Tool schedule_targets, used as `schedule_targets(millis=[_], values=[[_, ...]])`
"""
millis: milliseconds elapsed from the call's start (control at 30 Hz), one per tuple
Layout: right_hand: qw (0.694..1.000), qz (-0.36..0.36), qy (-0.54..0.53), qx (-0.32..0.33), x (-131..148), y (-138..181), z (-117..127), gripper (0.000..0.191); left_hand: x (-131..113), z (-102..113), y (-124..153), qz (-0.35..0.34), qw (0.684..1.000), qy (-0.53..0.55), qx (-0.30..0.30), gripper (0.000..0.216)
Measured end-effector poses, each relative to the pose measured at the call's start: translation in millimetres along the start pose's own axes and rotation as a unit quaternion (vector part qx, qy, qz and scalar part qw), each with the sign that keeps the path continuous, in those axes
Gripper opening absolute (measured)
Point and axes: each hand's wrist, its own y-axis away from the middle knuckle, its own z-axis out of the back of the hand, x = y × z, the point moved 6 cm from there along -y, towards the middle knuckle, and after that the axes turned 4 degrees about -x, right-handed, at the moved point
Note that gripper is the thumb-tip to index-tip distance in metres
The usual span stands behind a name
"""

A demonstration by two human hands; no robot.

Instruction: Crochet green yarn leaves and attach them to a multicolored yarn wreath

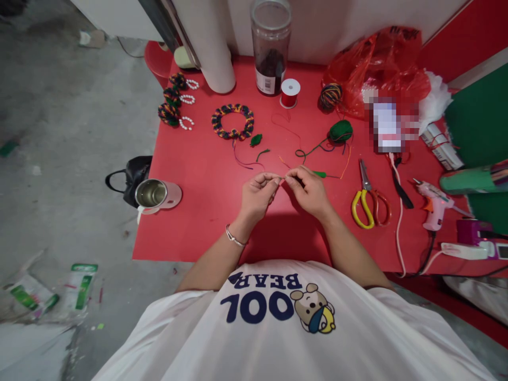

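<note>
L hand & R hand meet at the fingertips above the red desk. Both nearly closed, thumb to index, w/ a thin strand pinched btwn them, too small to ID further; other fingers loosely curled. Green-handled crochet hook lies just beside R hand, on its far side. Beyond the hands: short green yarn piece, green leaf piece & multicolor crocheted ring, the ring farther L w/ a loose tail trailing twd L hand. Green yarn ball sits beyond R hand, its strand looping back twd the hands; multicolor yarn ball is behind it, by a red plastic bag. Scissors w/ yellow & red handles lie to the R, slightly open; pink glue gun farther R. Mug on its own near L edge.
</note>
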Motion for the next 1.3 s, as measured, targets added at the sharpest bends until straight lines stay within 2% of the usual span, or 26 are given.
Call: schedule_targets(millis=[433, 1033, 1300], values=[[0.999, 0.029, 0.032, -0.023, 4.7, 2.2, -0.2, 0.02, -1.4, 1.9, -0.3, -0.012, 1.0, -0.021, -0.006, 0.026], [0.995, 0.049, 0.074, -0.048, 6.9, 8.5, -5.4, 0.021, -6.1, 0.6, 2.8, 0.042, 0.999, 0.014, -0.009, 0.032], [0.995, 0.054, 0.055, -0.058, 8.5, 9.0, -6.7, 0.02, -4.6, 1.0, 1.8, 0.051, 0.998, 0.025, -0.011, 0.032]])
